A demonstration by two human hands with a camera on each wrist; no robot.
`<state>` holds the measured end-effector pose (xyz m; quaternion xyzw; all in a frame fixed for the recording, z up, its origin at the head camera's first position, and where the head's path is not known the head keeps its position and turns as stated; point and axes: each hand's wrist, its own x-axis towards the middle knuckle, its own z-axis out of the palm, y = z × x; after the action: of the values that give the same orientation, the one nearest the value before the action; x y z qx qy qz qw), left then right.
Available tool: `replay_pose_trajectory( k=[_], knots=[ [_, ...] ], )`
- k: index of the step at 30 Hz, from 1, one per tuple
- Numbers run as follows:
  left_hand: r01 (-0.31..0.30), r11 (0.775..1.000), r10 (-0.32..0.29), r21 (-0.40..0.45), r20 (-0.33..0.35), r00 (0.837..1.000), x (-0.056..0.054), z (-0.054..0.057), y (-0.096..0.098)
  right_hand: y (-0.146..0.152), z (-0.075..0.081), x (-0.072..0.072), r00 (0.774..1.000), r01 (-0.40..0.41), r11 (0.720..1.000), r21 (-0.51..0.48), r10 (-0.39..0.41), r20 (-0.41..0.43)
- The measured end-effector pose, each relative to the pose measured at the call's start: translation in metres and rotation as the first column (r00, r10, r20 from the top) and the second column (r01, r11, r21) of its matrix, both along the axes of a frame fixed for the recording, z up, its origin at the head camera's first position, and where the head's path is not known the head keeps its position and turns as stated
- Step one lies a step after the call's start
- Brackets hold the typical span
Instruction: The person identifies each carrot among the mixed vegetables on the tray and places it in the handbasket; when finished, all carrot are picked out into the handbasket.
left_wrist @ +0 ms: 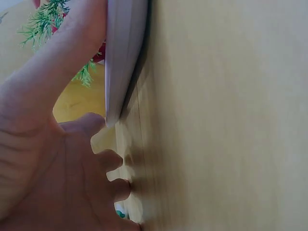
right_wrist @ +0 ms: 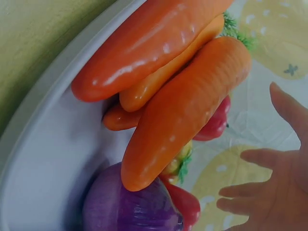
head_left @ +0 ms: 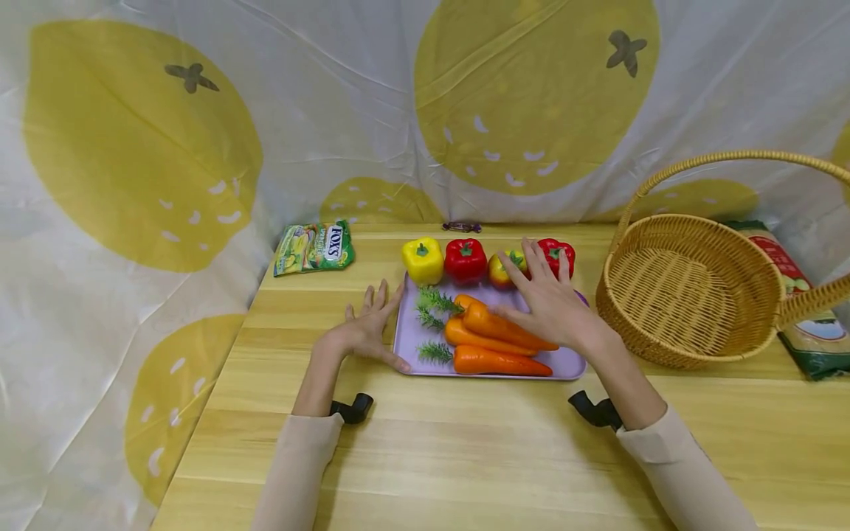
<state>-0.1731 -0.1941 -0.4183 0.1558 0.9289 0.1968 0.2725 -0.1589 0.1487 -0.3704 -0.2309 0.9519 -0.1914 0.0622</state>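
Observation:
A lilac tray (head_left: 406, 346) lies on the table, bearing several orange carrots (head_left: 505, 360) with green tops. Along its far side stand a yellow bell pepper (head_left: 422, 262), a red bell pepper (head_left: 466, 259), a yellow-red pepper (head_left: 501, 276) and another red pepper (head_left: 563, 254). At the tray's left edge, my left hand (head_left: 358, 330) is spread, thumb and forefinger at the rim. My right hand (head_left: 553, 306) spreads over the tray's right part, apart from the carrots and holding nothing. The right wrist view reveals a round purple vegetable (right_wrist: 122, 204), mostly hidden in the head view.
A wicker basket (head_left: 607, 313) with a tall handle stands right of the tray. Behind it lies a red and green bag (head_left: 820, 330), partly covered. A green FOX'S packet (head_left: 315, 249) is at the back left, and a small wrapped candy (head_left: 461, 227) lies near the lemon-print curtain (head_left: 372, 88).

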Motion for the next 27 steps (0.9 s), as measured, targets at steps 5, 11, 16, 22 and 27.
replay_pose_trajectory(
  k=[5,11,16,22,27],
  knots=[
    [-0.004,1.0,0.004,-0.009,0.003,1.0,0.0,0.0,0.001,-0.002,-0.002,0.001,0.999,-0.038,0.998,-0.059,0.04,0.028],
    [-0.006,1.0,0.006,-0.03,0.003,1.0,0.001,0.001,0.002,-0.005,-0.005,0.002,0.99,-0.114,0.978,-0.173,0.127,0.069],
    [-0.005,0.999,0.005,-0.039,0.008,1.0,-0.001,-0.001,0.001,-0.006,-0.008,0.004,0.979,-0.156,0.95,-0.269,0.184,0.083],
    [0.0,0.999,0.001,-0.052,0.021,1.0,-0.001,0.0,0.002,-0.01,-0.019,0.005,0.973,-0.175,0.912,-0.37,0.217,0.074],
    [-0.002,0.998,0.003,-0.061,0.02,1.0,0.0,0.001,0.002,-0.01,-0.024,0.006,0.978,-0.115,0.906,-0.408,0.175,0.113]
  ],
)
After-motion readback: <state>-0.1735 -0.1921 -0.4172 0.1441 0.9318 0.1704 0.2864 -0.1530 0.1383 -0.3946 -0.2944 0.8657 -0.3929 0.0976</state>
